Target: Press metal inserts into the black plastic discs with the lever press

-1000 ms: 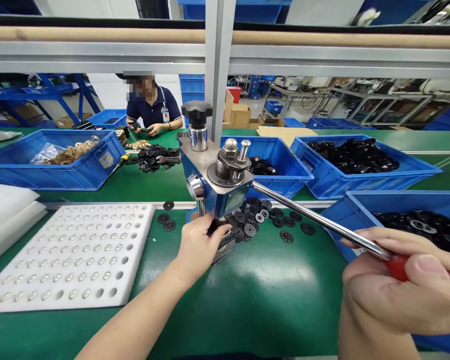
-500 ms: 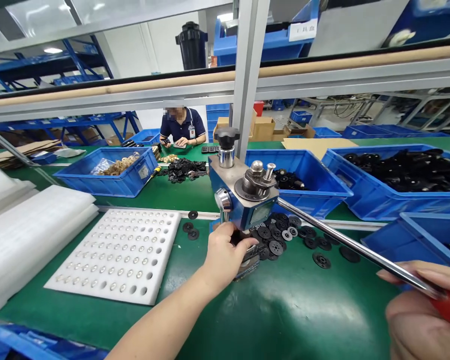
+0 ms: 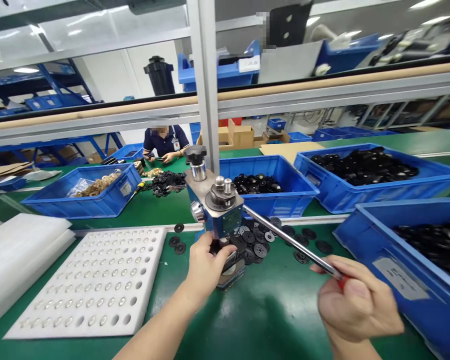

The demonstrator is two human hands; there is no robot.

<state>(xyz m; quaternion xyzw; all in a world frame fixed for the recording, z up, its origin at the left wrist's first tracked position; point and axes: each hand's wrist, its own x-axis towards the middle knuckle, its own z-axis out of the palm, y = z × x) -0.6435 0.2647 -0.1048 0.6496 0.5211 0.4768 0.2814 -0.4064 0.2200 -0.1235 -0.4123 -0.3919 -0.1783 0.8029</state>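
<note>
A blue and steel hand press (image 3: 219,212) stands on the green bench, its long chrome lever (image 3: 288,240) slanting down to the right. My right hand (image 3: 360,300) is closed round the lever's red grip (image 3: 344,282). Under the press head, my left hand (image 3: 206,267) pinches a dark part (image 3: 230,261) between thumb and fingers, just above the press base (image 3: 232,277). Fingers and press head hide most of that part. Behind and right of the press lies a heap of black toothed discs (image 3: 260,250). A white foam tray (image 3: 135,320) with rows of small metal-topped pieces sits to the left.
Blue bins with black parts stand behind (image 3: 277,200) and at the right (image 3: 390,275). Another blue bin (image 3: 78,207) holds tan rings. White foam sheets (image 3: 26,250) lie far left. A metal post (image 3: 204,85) rises behind the press. Across the bench a co-worker (image 3: 167,142) sits.
My view has turned, so the scene sits further left. My right hand has brought the lever's grip closer to the press. My left hand stays under the press head.
</note>
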